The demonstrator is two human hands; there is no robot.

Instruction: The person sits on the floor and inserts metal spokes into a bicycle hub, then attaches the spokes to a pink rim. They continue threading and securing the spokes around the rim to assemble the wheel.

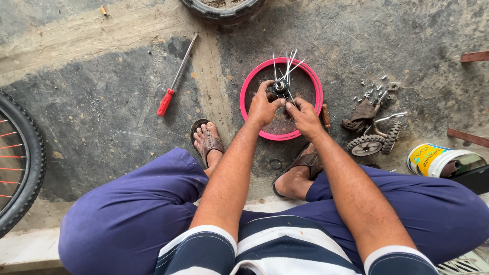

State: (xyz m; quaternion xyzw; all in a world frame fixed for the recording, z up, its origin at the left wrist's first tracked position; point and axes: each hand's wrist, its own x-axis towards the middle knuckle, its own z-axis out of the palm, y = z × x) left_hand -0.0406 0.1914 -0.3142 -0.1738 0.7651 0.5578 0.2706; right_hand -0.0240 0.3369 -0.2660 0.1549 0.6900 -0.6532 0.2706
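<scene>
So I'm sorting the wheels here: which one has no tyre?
The pink rim under both hands; the spoked wheel at left and the small training wheels have tyres.

Both hands [285, 109] meet over the hub [279, 88] inside the pink rim [251, 79], where upright spokes [288, 66] block any pass from above. The floor [102, 127] lies open left of the rim, between it and the red-handled screwdriver [175, 76]. Right of the rim, a rag [359, 117], loose bolts [371, 89] and small training wheels [374, 142] crowd the way. A tin [433, 159] stands near the right edge, and tyres [23, 163] close the left edge and the top edge.
</scene>
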